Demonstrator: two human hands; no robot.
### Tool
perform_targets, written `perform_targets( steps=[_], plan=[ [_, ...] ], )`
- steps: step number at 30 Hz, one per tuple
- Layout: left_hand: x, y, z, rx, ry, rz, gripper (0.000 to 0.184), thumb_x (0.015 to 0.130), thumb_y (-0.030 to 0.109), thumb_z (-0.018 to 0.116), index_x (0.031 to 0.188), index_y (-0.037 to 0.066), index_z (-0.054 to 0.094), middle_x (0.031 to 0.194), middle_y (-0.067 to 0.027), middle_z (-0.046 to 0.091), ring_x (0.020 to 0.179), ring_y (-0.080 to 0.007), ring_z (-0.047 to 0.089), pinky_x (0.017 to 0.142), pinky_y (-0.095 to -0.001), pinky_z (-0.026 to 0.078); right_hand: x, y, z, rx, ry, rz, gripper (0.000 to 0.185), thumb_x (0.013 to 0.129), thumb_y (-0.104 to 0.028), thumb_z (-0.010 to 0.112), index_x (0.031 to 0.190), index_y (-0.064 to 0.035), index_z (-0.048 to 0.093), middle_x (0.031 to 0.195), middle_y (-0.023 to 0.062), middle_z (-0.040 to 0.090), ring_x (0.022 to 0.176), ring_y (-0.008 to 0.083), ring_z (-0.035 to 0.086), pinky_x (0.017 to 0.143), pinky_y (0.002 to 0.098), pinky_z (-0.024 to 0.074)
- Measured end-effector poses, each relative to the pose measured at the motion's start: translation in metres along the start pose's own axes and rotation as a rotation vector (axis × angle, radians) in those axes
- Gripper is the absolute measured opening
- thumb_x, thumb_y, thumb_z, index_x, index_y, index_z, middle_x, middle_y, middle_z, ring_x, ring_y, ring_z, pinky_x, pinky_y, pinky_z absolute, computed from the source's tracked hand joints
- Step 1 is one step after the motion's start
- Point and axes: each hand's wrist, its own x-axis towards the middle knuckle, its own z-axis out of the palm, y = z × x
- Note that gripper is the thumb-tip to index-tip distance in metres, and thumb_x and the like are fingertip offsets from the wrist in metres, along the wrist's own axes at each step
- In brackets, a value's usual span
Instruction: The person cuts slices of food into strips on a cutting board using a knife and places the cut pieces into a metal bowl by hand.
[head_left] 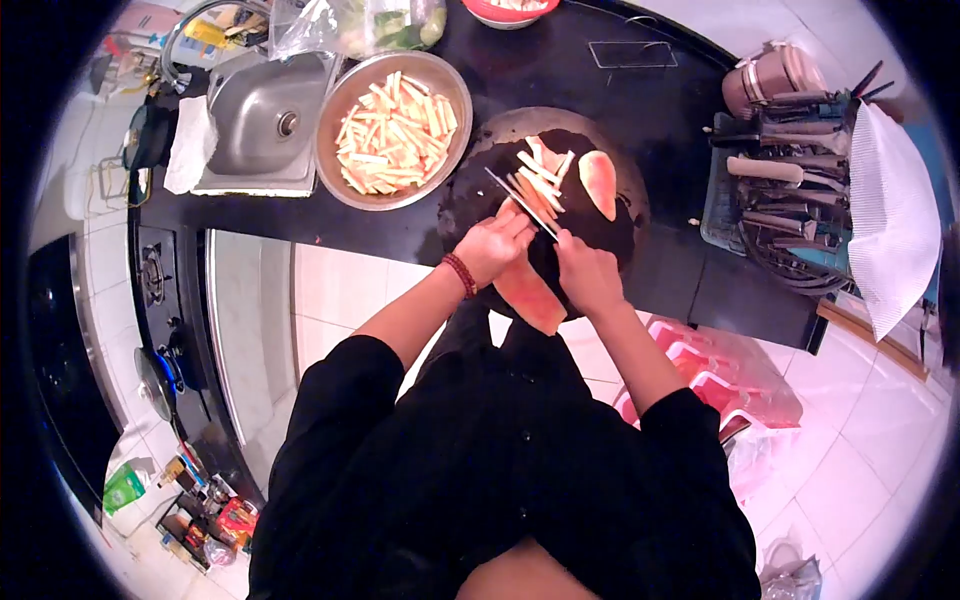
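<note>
My right hand [590, 275] is closed on the handle of a kitchen knife [522, 205], its blade slanting up and left over a round, dark cutting board [620, 245]. With bent fingers my left hand [492, 247] presses on a pinkish-white slab [530, 295], which looks like melon rind, right beside the blade. The slab's lower end points toward my body. Beyond the blade lie cut strips [540, 180] of the same stuff. Another oval slab [599, 185] rests at the board's right side.
A steel bowl [328, 160] full of cut strips stands left of the board, near the sink [255, 110]. Plastic bags [360, 25] lie behind it. To the right, a rack [722, 205] holds knives and utensils. A red bowl [510, 12] sits at the back.
</note>
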Motion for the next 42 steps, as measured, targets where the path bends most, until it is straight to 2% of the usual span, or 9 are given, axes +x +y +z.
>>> perform_targets(
  steps=[10, 12, 18, 25, 28, 30, 35, 40, 42],
  plan=[
    [-0.008, 0.006, 0.0, -0.009, 0.037, -0.024, 0.025, 0.077, 0.009, 0.062, 0.101, 0.004, 0.068, 0.095, -0.0035, 0.061, 0.092, -0.0187, 0.065, 0.07, -0.0284, 0.057, 0.0, 0.0, -0.01, -0.05, -0.015, -0.075, 0.014, 0.097, -0.018, 0.056, 0.102, -0.0052, 0.055, 0.081, 0.0134, 0.067, 0.065, 0.0365, 0.067, 0.055, 0.0462, 0.0531],
    [-0.01, 0.01, 0.0, -0.042, 0.016, -0.077, 0.027, 0.079, 0.007, 0.063, 0.106, 0.003, 0.066, 0.098, -0.0059, 0.062, 0.09, -0.0234, 0.067, 0.071, -0.0313, 0.058, -0.002, -0.005, -0.013, 0.092, 0.124, -0.155, 0.014, 0.096, -0.017, 0.057, 0.103, -0.0052, 0.056, 0.082, 0.0133, 0.068, 0.064, 0.0357, 0.067, 0.055, 0.0451, 0.0535],
    [-0.012, 0.015, -0.005, -0.031, -0.011, -0.103, 0.031, 0.08, 0.008, 0.059, 0.11, 0.003, 0.065, 0.099, -0.0052, 0.061, 0.096, -0.0213, 0.066, 0.075, -0.0311, 0.058, 0.001, 0.0, -0.011, -0.014, 0.056, -0.166, 0.014, 0.094, -0.016, 0.059, 0.103, -0.0053, 0.057, 0.081, 0.0137, 0.068, 0.064, 0.0345, 0.068, 0.054, 0.0442, 0.0537],
    [-0.019, 0.017, 0.0, -0.066, -0.013, -0.135, 0.029, 0.079, 0.007, 0.06, 0.107, 0.002, 0.065, 0.1, -0.0064, 0.06, 0.096, -0.0227, 0.066, 0.075, -0.0313, 0.057, 0.004, 0.005, -0.007, -0.013, 0.057, -0.224, 0.014, 0.093, -0.016, 0.061, 0.101, -0.0053, 0.057, 0.075, 0.0122, 0.066, 0.063, 0.0345, 0.067, 0.053, 0.0443, 0.0533],
    [-0.02, 0.02, 0.002, -0.049, -0.007, -0.141, 0.027, 0.079, 0.007, 0.06, 0.105, 0.003, 0.065, 0.1, -0.0064, 0.06, 0.095, -0.0234, 0.066, 0.075, -0.0315, 0.058, 0.001, 0.004, -0.012, 0.043, 0.113, -0.251, 0.004, 0.092, -0.009, 0.054, 0.092, -0.0051, 0.054, 0.077, 0.0171, 0.068, 0.06, 0.035, 0.068, 0.052, 0.046, 0.0545],
    [-0.019, 0.021, 0.0, -0.058, 0.005, -0.154, 0.027, 0.079, 0.008, 0.06, 0.105, 0.003, 0.065, 0.099, -0.0062, 0.06, 0.095, -0.0235, 0.065, 0.075, -0.0317, 0.058, 0.005, 0.01, -0.006, 0.005, 0.034, -0.241, 0.005, 0.091, -0.01, 0.055, 0.091, -0.0047, 0.054, 0.076, 0.0171, 0.068, 0.059, 0.0347, 0.068, 0.052, 0.0462, 0.0543],
    [-0.021, 0.024, -0.002, -0.066, 0.028, -0.175, 0.029, 0.079, 0.008, 0.06, 0.107, 0.002, 0.064, 0.099, -0.0064, 0.059, 0.097, -0.0236, 0.064, 0.076, -0.0322, 0.058, 0.006, 0.005, -0.014, 0.018, 0.085, -0.281, 0.006, 0.092, -0.01, 0.054, 0.089, -0.0053, 0.054, 0.074, 0.0169, 0.067, 0.059, 0.0348, 0.067, 0.051, 0.0457, 0.0532],
    [-0.025, 0.028, -0.004, -0.075, -0.009, -0.212, 0.029, 0.078, 0.008, 0.06, 0.106, 0.002, 0.064, 0.1, -0.0063, 0.06, 0.098, -0.0237, 0.064, 0.078, -0.0325, 0.058, 0.01, 0.01, -0.01, -0.032, 0.05, -0.32, 0.011, 0.093, -0.018, 0.06, 0.094, -0.0076, 0.055, 0.074, 0.0129, 0.065, 0.06, 0.0335, 0.066, 0.051, 0.0442, 0.0524],
    [-0.027, 0.03, -0.002, -0.079, -0.019, -0.219, 0.026, 0.078, 0.008, 0.06, 0.103, 0.003, 0.063, 0.099, -0.0061, 0.06, 0.098, -0.0234, 0.064, 0.077, -0.0328, 0.057, 0.009, 0.006, -0.015, 0.002, 0.069, -0.35, 0.006, 0.093, -0.011, 0.054, 0.089, -0.0068, 0.054, 0.069, 0.0146, 0.065, 0.057, 0.0331, 0.066, 0.049, 0.0441, 0.0527]
  ],
)
